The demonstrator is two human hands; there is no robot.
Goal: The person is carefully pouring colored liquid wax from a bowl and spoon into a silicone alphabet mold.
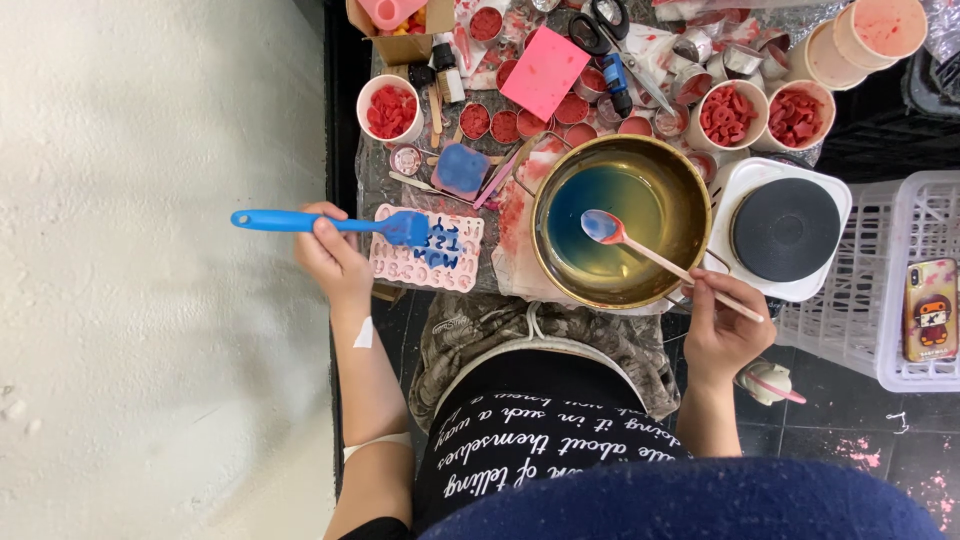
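Note:
My left hand (330, 255) grips the handle of a blue silicone spatula (300, 222), whose blade rests on a pink letter mould (425, 250) partly filled with blue. My right hand (722, 325) holds a wooden-handled spoon (660, 258) by its end. The spoon's bowl, coated blue and pink, dips into a brass-coloured pot (620, 220) of clear liquid tinted blue on the left side.
A white hotplate with a black disc (785, 228) sits right of the pot. Cups of red pieces (390, 108), small tins, scissors (600, 30) and a pink card (545, 70) crowd the far side. A white basket holding a phone (930, 308) stands at the right.

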